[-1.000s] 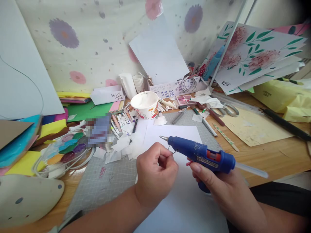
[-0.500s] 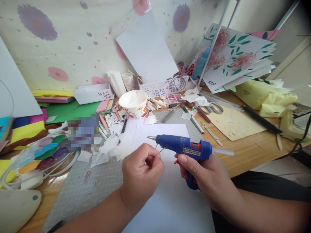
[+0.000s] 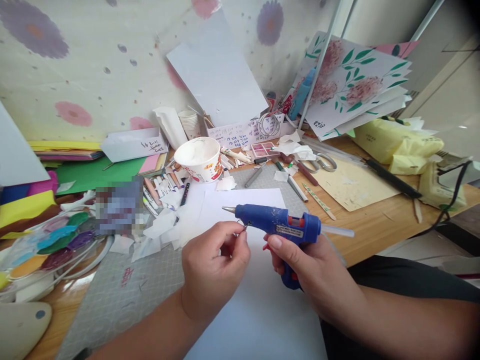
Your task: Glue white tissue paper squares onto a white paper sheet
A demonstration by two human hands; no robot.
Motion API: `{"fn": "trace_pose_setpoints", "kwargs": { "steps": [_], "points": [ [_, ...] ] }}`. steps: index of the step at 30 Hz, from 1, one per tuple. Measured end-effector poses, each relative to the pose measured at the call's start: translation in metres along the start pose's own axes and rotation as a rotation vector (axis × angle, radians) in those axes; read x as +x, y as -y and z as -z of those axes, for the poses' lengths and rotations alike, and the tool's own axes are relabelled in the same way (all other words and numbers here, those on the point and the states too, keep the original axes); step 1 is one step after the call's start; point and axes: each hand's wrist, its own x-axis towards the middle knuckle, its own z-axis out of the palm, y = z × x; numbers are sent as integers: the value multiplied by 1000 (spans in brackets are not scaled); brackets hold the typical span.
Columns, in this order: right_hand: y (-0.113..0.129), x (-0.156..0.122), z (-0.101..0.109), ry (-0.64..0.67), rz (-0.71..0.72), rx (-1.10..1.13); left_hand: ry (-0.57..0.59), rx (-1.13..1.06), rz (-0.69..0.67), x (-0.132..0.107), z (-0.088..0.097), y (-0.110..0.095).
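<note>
A blue hot glue gun (image 3: 277, 220) is gripped by its handle in my right hand (image 3: 315, 265), its metal nozzle pointing left. A clear glue stick (image 3: 339, 231) sticks out of its back end, and its red trigger shows near my fingers. Under the front of the gun, the thumb and forefinger of my left hand (image 3: 213, 265) are closed on the thin wire stand (image 3: 243, 225). Most of that wire is hidden by my fingers. White paper (image 3: 262, 315) lies below both hands on a grey cutting mat (image 3: 123, 285).
Behind my hands stands a paper bowl (image 3: 198, 160) among markers and paper scraps (image 3: 161, 225). Paint pots (image 3: 56, 245) sit at the left. Scissors (image 3: 326, 162) and a tan sheet (image 3: 348, 187) lie at the right, near a yellow tissue pack (image 3: 397, 145).
The view has shifted slightly, so everything sits a little further left. My left fingers have loosened slightly from a tighter curl and pinch the wire under the gun. The right-hand grip looks the same.
</note>
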Motion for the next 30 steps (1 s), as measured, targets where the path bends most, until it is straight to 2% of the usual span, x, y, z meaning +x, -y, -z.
{"fn": "trace_pose_setpoints", "kwargs": {
  "steps": [5, 13, 21, 30],
  "points": [
    [-1, -3, -3, -6, -20, -31, 6, 20, 31, 1, 3, -2],
    [0, -3, -11, -24, -6, 51, -34, 109, -84, 2, 6, 2],
    [-1, -1, -9, -30, -5, 114, -47, 126, -119, 4, 8, 3],
    [-2, 0, -6, -29, 7, 107, -5, 39, -50, 1, 5, 4]
  ]
}}
